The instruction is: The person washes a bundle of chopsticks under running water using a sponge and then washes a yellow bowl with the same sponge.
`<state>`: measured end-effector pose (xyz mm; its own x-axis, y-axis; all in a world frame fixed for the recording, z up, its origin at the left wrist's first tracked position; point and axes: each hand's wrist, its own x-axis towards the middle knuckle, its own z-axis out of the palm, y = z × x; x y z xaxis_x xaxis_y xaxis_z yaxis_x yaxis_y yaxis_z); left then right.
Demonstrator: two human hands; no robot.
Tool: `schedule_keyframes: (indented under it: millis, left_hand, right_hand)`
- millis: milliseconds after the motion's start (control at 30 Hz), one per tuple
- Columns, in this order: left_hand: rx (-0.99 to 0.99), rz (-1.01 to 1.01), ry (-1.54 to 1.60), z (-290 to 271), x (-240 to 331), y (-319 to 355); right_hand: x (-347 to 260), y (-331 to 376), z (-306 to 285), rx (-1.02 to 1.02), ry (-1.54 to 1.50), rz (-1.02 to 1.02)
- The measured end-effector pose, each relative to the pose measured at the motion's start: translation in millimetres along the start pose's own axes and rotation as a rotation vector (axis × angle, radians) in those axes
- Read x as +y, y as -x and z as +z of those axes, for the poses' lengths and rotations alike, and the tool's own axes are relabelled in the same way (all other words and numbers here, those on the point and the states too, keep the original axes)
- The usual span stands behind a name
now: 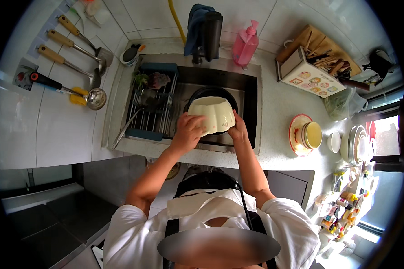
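Observation:
A cream, ribbed bowl (213,114) is held bottom-up over the steel sink (251,112). My left hand (188,131) presses on its left side, and I cannot tell whether it holds a cloth or sponge. My right hand (239,130) grips the bowl's right rim. Under the bowl a black pan (208,92) lies in the sink basin.
A drying rack (150,110) with utensils fills the sink's left part. A pink soap bottle (245,45) and a dark tap (208,33) stand behind. Ladles and spatulas (72,67) hang on the left wall. Stacked bowls (307,134), plates (357,144) and a utensil box (312,74) sit at right.

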<state>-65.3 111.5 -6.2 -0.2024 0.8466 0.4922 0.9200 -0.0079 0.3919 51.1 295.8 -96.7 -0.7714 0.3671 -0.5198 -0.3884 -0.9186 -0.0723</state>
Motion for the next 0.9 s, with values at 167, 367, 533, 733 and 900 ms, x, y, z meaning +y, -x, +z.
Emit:
schedule_keyframes:
  millis: [167, 367, 533, 733, 900]
  left_hand:
    - [0.289, -0.376, 0.249, 5.9, 7.6, 16.9]
    - [0.514, -0.962, 2.168, 5.2, 9.8, 29.1]
    - [0.566, -1.113, 2.046, 7.7, 17.4, 12.6]
    - [0.670, -1.164, 1.714, 11.1, 8.0, -2.0]
    - [0.771, -1.209, 1.548, 6.1, -13.3, 6.9]
  right_hand:
    - [6.8, 12.0, 16.1, -0.191, 0.060, -0.160]
    - [7.4, 13.4, 23.4, -0.335, 0.042, -0.179]
    - [20.1, 15.9, 28.1, -0.406, 0.121, -0.222]
    - [20.2, 10.2, 12.8, -0.415, 0.208, -0.011]
    - [4.2, -0.3, -1.4, -0.092, 0.577, 0.056]
